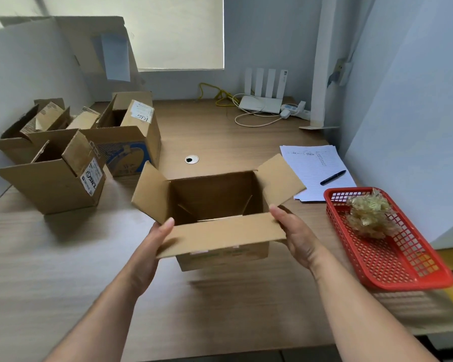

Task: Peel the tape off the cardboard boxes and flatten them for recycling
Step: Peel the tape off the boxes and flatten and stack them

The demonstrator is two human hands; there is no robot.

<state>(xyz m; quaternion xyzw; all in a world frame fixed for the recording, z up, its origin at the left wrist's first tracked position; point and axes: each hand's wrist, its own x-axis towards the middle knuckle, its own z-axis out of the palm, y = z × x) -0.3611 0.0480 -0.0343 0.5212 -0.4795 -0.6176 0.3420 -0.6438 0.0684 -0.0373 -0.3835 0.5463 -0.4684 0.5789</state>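
Box (215, 199) sits between both hands, near flap (220, 235) running left-right. Left hand (149, 249) pinches one end, right hand (298, 239) holds the other.

Bright, diffuse daylight through the blind (178, 32). I see soft shadows thrown away from it across the surface (220, 131). Frame edges bow; foreground slightly blurred.

Tallied on the desk (220, 131) are at least four open cardboard boxes (215, 199), one red basket (392, 280), one pen (333, 177), one paper stack (311, 163), one four-antenna router (260, 103).
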